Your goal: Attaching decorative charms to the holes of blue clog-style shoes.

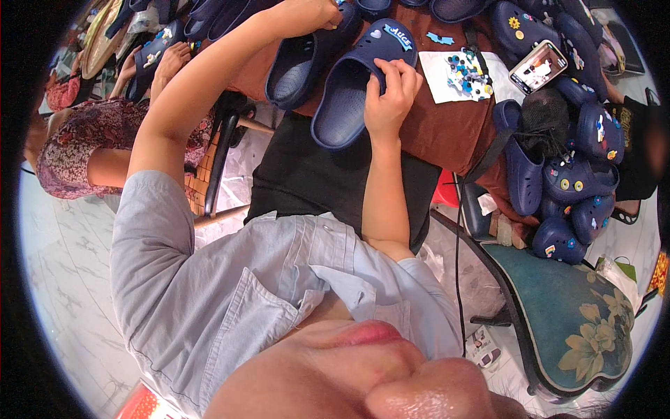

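Closest to the lens we have our own pale blue shirt (230,293), collar open, filling the lower middle of the view, with both bare forearms running up and away from it toward the counter (447,133), which is draped in a reddish-brown cloth.

Our right hand (392,94) is clenched on the strap edge of a navy clog (356,87), fingers curled over the rim, so that grip is plainly holding the shoe. This clog lies with its toe pointing up the picture and its heel hanging off the near edge of the counter, and a small light-blue charm (399,36) sits on its toe.

Our left hand (322,12) is far up at the top edge, resting on a second navy clog (301,59) that lies just beside the first, touching it. Whether that grip is closed or loose we cannot tell; the fingers are mostly cut off by the frame.

Just to the right of the held clog, a white sheet (457,77) carries a scatter of small coloured charms. Further right lies a phone (538,66) with a lit screen, and below it a heap of navy clogs (569,181) dotted with charms, piled above a teal chair seat with a flower print (579,321).

On our left, another person in a patterned dress (84,140) has a hand on another dark clog (155,56).
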Available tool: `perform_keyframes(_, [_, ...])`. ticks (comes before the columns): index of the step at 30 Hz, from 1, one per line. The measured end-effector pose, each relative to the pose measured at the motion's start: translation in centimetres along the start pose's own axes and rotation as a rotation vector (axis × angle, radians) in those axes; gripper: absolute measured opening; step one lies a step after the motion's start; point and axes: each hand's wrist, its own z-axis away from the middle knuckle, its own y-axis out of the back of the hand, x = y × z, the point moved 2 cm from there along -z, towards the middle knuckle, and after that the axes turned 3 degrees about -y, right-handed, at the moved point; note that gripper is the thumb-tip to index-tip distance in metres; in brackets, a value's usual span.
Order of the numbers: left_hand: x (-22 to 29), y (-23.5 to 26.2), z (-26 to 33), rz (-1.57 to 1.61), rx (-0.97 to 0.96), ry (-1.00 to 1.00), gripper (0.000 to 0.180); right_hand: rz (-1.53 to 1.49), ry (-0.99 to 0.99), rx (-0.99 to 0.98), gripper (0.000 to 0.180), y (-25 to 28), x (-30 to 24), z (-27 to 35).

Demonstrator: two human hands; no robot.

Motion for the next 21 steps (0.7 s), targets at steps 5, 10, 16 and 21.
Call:
perform_keyframes(5, [0.6, 0.4, -0.1, -0.022, 0.062, -0.011, 0.024, 0.015, 0.002, 0.003, 0.030, 0.0, 0.2, 0.1])
perform_keyframes(10, [0.8, 0.6, 0.0, -0.108, -0.013, -0.067, 0.027, 0.011, 0.002, -0.012, 0.031, 0.0, 0.2, 0.1])
perform_keyframes(16, [2.3, 3.7, 0.5, -0.097, -0.158, -0.190, 0.051, 0.000, 0.010, -0.006, 0.031, 0.2, 0.0, 0.1])
perform_keyframes(21, [2.6, 3.6, 1.8, -0.221, 0.175, -0.321, 0.046, 0.009, 0.009, -0.011, 0.031, 0.1, 0.1, 0.1])
